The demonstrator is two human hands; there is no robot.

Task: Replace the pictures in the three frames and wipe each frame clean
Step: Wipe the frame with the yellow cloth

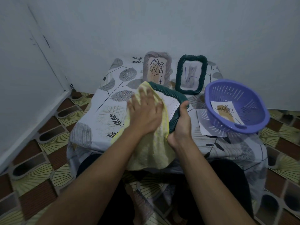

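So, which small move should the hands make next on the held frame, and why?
Probably slide the left hand, pressing the yellow cloth flat, rightward across the dark green frame: its far rim and panel there lie uncovered, and the right hand grips its right edge to steady it.

Head view: my only camera, worn high, aimed forward and down.
Nearness: close above left hand (144,111); wall (162,30) beyond it.

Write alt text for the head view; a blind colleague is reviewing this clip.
A person's left hand presses a yellow cloth onto a dark green frame, gripped at its edge by the right hand, over a leaf-patterned tablecloth. Behind stand a grey frame and a second green frame; at right, a purple basket holds a picture.
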